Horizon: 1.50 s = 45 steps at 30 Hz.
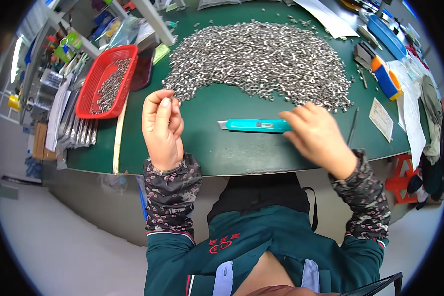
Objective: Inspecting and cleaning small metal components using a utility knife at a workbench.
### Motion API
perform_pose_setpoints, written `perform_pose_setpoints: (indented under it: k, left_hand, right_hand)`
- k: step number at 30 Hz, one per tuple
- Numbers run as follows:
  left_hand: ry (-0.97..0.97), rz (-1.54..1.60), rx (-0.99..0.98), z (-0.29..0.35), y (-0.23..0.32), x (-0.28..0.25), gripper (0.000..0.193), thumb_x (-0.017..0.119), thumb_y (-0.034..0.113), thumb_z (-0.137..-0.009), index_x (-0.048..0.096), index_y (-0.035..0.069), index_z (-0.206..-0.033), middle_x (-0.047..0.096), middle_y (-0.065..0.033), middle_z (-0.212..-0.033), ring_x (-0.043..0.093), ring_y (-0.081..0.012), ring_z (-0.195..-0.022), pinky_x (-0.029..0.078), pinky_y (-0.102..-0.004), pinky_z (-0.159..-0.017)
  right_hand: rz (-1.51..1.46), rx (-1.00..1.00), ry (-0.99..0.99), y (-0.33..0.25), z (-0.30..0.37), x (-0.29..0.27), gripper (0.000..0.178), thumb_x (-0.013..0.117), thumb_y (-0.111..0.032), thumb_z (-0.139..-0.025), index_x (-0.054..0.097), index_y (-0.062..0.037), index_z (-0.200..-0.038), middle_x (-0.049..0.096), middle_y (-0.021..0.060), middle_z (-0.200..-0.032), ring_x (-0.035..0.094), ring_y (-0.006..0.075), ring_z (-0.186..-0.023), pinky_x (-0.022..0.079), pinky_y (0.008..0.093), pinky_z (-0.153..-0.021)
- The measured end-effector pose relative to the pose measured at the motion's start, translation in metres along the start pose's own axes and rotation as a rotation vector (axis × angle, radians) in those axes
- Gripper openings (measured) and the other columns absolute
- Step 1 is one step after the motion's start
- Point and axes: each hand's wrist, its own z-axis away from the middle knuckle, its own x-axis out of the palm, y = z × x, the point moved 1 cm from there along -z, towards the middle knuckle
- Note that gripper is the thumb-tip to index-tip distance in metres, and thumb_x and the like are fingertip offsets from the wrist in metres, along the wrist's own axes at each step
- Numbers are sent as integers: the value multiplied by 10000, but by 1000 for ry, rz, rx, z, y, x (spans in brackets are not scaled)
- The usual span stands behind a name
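My left hand is raised over the table's near left part. Its thumb and fingertips are pinched together, and a few small metal bits barely show between the fingers; their kind is too small to tell. A teal utility knife lies on the green table, blade out and pointing left. Over the knife's right end is my right hand, fingers bent but apart, with no grip on it visible. Beyond both hands spreads a wide heap of small silvery metal pieces, looking like nuts or short rings.
A red plastic basket with more metal pieces stands at the left. Packed silver bags lie beside it. To the right are a blue-and-orange tape dispenser, a small card, a dark thin tool and a blue tray.
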Motion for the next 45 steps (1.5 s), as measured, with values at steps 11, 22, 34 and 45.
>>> perform_pose_setpoints:
  k: [11, 22, 34, 45]
  left_hand:
    - [28, 189, -27, -25, 10, -30, 168, 443, 110, -903, 508, 21, -1029, 526, -61, -841, 264, -9, -424, 224, -140, -336]
    - [-156, 365, -383, -48, -59, -19, 138, 443, 95, -894, 499, 54, -1013, 520, -22, -807, 276, -7, -434, 208, -139, -352]
    - [-191, 304, -457, -49, -75, -31, 152, 469, 151, -896, 522, 52, -1000, 497, -18, -816, 257, -11, -440, 209, -136, -354]
    - [-153, 233, -500, -44, -73, -21, 190, 480, 205, -896, 533, 32, -954, 504, 2, -731, 262, 4, -417, 189, -146, -347]
  right_hand:
    - [-122, 32, -111, -4, -26, 45, 286, 677, -157, -661, 498, -57, -861, 477, 83, -778, 470, 252, -764, 358, 348, -671]
    - [-744, 360, 190, 12, -68, 37, 256, 555, -144, -812, 459, -31, -1022, 548, 81, -757, 536, 154, -684, 423, 277, -638]
    - [-636, 353, -31, 7, -59, 58, 266, 564, -196, -798, 507, -46, -1010, 581, 169, -797, 577, 337, -721, 447, 388, -621]
    - [-650, 336, -61, 3, -61, 56, 238, 549, -196, -813, 529, -37, -989, 580, 167, -733, 577, 341, -674, 438, 399, -581]
